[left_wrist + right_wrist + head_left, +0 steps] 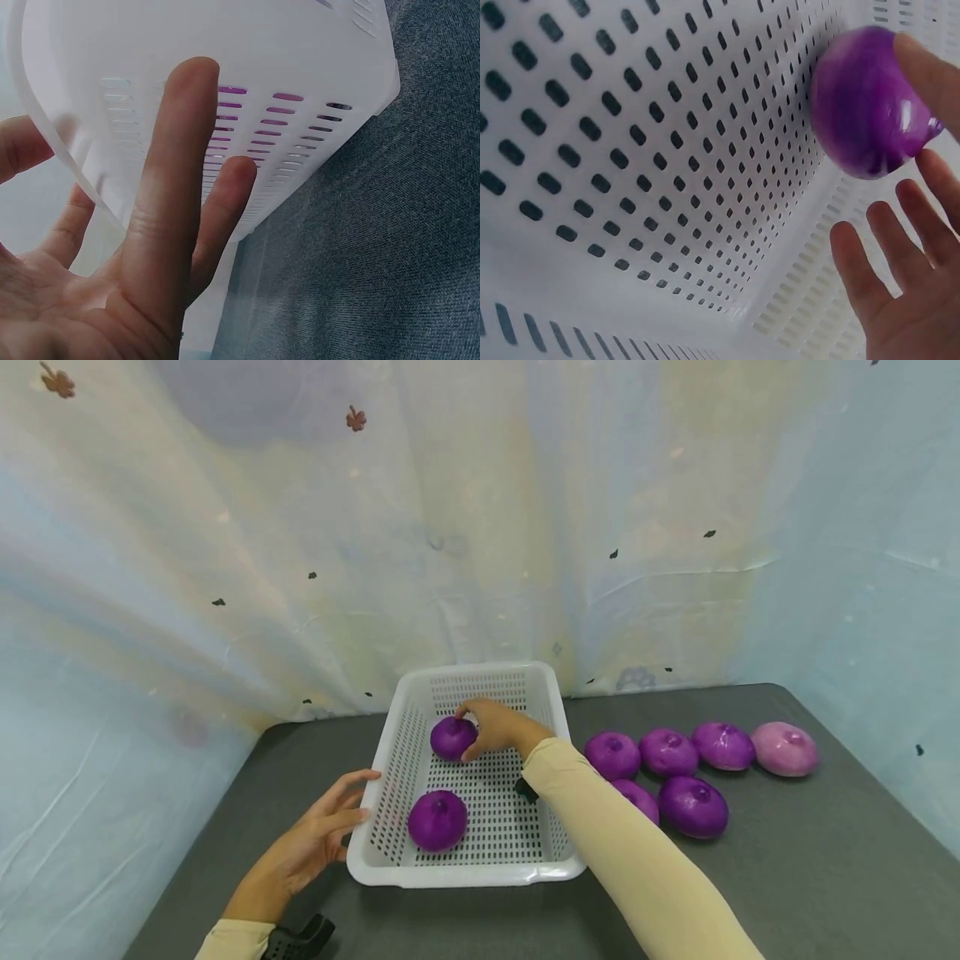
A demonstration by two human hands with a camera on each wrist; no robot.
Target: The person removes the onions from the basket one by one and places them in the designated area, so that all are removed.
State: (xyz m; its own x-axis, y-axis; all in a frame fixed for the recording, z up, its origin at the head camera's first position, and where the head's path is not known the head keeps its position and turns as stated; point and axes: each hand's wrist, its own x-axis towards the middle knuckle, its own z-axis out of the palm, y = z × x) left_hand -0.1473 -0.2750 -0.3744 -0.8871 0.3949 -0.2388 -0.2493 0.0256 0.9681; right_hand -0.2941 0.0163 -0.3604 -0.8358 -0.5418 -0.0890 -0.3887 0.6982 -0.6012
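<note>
Right hand (pixel 498 727): thumb and forefinger pinching a purple onion (pixel 453 739), at 11 o'clock in the white basket (pixel 480 878)
Only right wrist view: other three fingers spread clear of it
Left hand (pixel 311 841): fingers extended, touching the rim, 8 o'clock
Only left wrist view: purple through the wall slots
Second onion (pixel 437 821): basket, 7 o'clock
Loose onions (pixel 694 807): six, table (pixel 825 860), 3 o'clock
In the way: right sleeve (pixel 637 852), partly covering one

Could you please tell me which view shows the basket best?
The head view, since nearly the whole basket shows there. The left wrist view shows some of its outside; the right wrist view, some of its inside.
</note>
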